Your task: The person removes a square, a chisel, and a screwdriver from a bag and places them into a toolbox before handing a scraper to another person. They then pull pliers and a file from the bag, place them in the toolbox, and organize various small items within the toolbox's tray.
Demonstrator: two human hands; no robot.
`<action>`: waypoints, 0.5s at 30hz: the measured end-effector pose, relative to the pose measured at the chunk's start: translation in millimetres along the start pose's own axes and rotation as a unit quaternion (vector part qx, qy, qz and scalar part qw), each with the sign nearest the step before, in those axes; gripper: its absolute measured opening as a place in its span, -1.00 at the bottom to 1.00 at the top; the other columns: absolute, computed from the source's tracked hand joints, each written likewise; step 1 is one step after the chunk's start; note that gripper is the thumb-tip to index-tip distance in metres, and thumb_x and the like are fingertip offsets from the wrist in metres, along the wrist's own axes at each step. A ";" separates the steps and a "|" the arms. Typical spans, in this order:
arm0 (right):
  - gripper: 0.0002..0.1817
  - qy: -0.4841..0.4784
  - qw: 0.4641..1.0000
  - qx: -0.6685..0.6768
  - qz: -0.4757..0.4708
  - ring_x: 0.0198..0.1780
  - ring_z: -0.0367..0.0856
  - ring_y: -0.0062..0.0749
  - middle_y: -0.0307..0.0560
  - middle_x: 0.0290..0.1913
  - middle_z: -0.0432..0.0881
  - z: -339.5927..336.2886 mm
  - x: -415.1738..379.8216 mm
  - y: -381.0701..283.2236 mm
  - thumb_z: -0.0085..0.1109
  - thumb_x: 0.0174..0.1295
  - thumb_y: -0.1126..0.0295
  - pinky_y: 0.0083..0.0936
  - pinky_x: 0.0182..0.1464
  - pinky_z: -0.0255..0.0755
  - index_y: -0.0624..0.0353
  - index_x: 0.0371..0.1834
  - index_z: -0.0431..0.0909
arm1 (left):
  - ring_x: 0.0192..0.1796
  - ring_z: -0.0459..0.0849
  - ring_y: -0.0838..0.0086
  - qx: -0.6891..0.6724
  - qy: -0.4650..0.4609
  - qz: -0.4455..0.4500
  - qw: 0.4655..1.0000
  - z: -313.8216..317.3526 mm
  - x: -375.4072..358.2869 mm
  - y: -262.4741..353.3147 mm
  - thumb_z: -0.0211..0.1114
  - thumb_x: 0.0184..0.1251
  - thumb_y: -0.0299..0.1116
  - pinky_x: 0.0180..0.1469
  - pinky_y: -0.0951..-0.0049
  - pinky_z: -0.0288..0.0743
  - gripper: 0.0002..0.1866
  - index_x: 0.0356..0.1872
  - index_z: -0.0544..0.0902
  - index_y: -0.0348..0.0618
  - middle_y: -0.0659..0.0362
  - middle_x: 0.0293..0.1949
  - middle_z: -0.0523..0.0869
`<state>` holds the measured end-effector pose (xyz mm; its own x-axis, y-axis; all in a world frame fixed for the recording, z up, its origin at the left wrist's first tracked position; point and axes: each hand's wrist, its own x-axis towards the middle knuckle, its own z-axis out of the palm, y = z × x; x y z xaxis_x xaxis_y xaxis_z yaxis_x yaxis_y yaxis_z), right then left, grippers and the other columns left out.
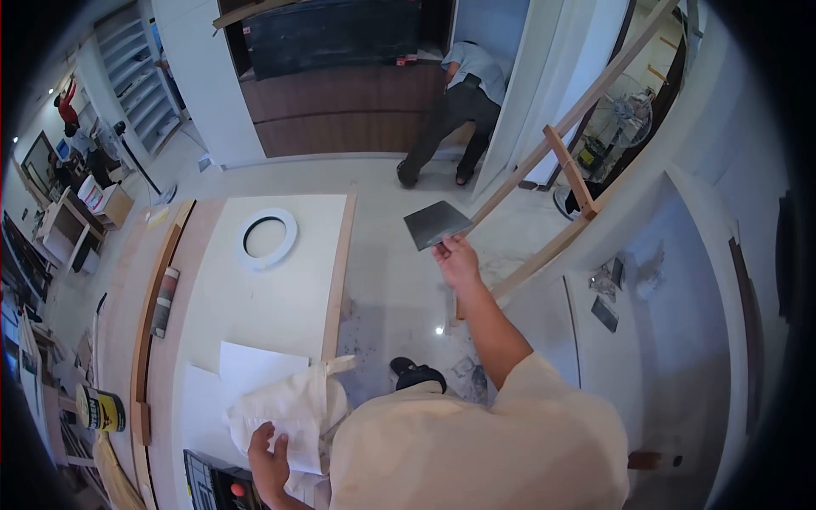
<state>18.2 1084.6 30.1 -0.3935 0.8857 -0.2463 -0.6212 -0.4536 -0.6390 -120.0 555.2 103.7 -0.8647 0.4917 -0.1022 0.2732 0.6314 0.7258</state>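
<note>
My right hand [456,260] is stretched out in front of me over the floor. Its thumb and fingers pinch the near edge of a dark grey square sheet [437,224] that looks like sandpaper. Low on the left, my left hand [269,463] has its fingers apart and holds nothing. It is nearest to a cream cloth bag [289,404], which lies crumpled at the near end of the white-topped workbench [280,314]. White paper sheets [259,364] lie partly under the bag. A black tool box [212,484] is beside my left hand.
A white roll of edging [285,240] lies on the bench. A wooden ladder [544,153] leans at right, before a fan [625,115]. Another person [463,106] bends into the cabinet ahead. Grey sheet pieces [604,314] rest on the white ledge. A paint can [102,410] is far left.
</note>
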 end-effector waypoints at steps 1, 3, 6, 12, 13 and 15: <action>-0.92 0.001 1.000 -0.002 0.007 -0.24 0.55 -0.43 -0.19 -0.27 0.54 5.4 7.6 -0.7 0.14 0.36 0.51 -0.43 -0.08 0.58 0.14 -0.18 0.44 | 0.00 0.68 0.18 -0.008 0.016 -0.006 1.000 2.9 -0.7 0.4 0.30 0.24 -0.49 0.00 0.24 0.52 -0.65 0.06 0.59 -0.33 -0.07 -0.07 0.71; -0.93 0.005 1.000 0.003 0.027 -0.24 0.54 -0.43 -0.18 -0.27 0.54 18.3 18.0 10.4 0.13 0.36 0.51 -0.43 -0.08 0.59 0.15 -0.18 0.44 | 0.02 0.68 0.21 -0.031 0.024 -0.024 0.999 6.4 -1.6 -6.8 0.28 0.27 -0.48 0.05 0.30 0.52 -0.63 0.09 0.56 -0.38 -0.09 -0.06 0.70; -0.93 -0.002 1.000 -0.009 0.030 -0.26 0.54 -0.43 -0.18 -0.27 0.54 38.4 28.5 15.2 0.12 0.37 0.52 -0.44 -0.07 0.59 0.15 -0.17 0.44 | 0.05 0.66 0.25 -0.070 0.026 -0.014 0.997 13.4 1.1 -15.0 0.24 0.33 -0.50 0.09 0.35 0.51 -0.64 0.11 0.53 -0.44 -0.11 -0.05 0.68; -0.94 0.012 0.999 -0.019 0.024 -0.27 0.53 -0.43 -0.18 -0.29 0.53 49.7 48.3 11.1 0.11 0.37 0.54 -0.43 -0.08 0.59 0.16 -0.18 0.43 | 0.04 0.66 0.26 -0.095 0.043 -0.011 0.995 20.2 13.1 -13.8 0.23 0.37 -0.50 0.10 0.37 0.51 -0.64 0.12 0.50 -0.47 -0.10 -0.07 0.68; -0.94 0.019 0.999 -0.018 0.019 -0.28 0.53 -0.43 -0.18 -0.29 0.53 50.7 50.7 8.1 0.10 0.37 0.54 -0.43 -0.09 0.59 0.15 -0.19 0.43 | 0.03 0.66 0.27 -0.088 0.045 -0.007 0.995 19.3 15.1 -9.5 0.23 0.37 -0.50 0.10 0.38 0.51 -0.65 0.12 0.50 -0.48 -0.09 -0.08 0.68; -0.94 0.037 0.999 -0.016 0.008 -0.28 0.53 -0.43 -0.18 -0.30 0.52 47.9 53.3 1.5 0.09 0.36 0.55 -0.43 -0.11 0.60 0.15 -0.21 0.43 | 0.00 0.67 0.29 -0.079 0.052 0.003 0.996 19.5 21.6 -6.4 0.23 0.36 -0.51 0.09 0.38 0.51 -0.65 0.11 0.51 -0.47 -0.08 -0.09 0.68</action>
<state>-36.1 1126.4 50.9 -0.3507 0.8838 -0.3097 -0.5934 -0.4655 -0.6566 -132.2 573.5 83.6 -0.9043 0.4257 -0.0327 0.2164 0.5229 0.8245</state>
